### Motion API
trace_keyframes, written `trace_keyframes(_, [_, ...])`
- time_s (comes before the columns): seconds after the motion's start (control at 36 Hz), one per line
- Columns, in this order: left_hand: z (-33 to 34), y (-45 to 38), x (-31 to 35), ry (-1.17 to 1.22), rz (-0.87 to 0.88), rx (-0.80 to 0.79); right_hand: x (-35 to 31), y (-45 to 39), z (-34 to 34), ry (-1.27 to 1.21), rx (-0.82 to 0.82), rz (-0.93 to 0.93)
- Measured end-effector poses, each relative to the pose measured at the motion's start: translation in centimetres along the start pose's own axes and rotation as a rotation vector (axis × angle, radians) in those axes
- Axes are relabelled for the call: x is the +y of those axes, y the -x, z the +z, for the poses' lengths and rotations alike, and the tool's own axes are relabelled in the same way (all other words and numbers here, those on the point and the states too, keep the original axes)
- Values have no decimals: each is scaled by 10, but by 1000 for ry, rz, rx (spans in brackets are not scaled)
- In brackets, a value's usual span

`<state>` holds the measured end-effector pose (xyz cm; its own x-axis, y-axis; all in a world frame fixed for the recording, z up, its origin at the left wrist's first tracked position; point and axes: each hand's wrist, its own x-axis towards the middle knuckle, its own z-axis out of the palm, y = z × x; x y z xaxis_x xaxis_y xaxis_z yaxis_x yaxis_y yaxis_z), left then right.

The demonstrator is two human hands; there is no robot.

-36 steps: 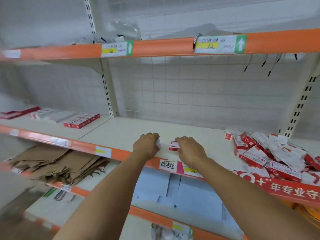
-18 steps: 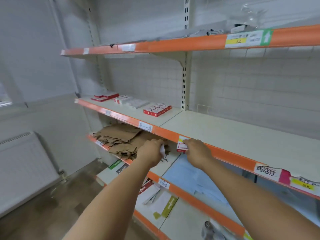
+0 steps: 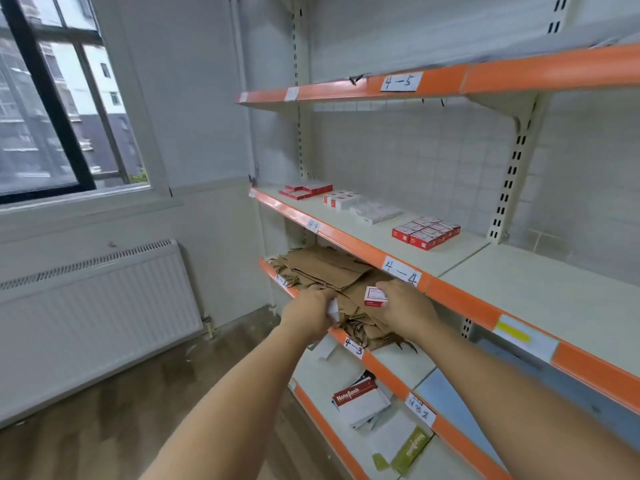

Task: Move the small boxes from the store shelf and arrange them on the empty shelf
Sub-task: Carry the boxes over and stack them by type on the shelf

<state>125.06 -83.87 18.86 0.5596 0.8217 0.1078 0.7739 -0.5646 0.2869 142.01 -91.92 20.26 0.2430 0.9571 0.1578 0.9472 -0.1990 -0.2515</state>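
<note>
Red-and-white small box (image 3: 375, 296) is being pinched in the right hand (image 3: 407, 308); the left hand (image 3: 306, 311) is curling round a second, white box (image 3: 333, 310), mostly hidden. Both are hanging in front of the brown paper bags (image 3: 332, 271). Up and right of the grips, the shelf marked 4-4 (image 3: 367, 251) is carrying rows of boxes (image 3: 426, 232). Right hand is nearer.
</note>
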Motion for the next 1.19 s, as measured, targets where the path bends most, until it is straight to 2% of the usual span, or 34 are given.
trace_keyframes(0.53, [-24, -155, -81, 6, -73, 105, -12, -202, 26, -17, -25, -55])
trace_keyframes(0.81, [-35, -227, -160, -7, -87, 87, -56, -304, 58, 20, -21, -47])
trace_keyframes(1.19, [-67, -340, -298, -16, 18, 6, -130, -432, 94, 12, 47, 162])
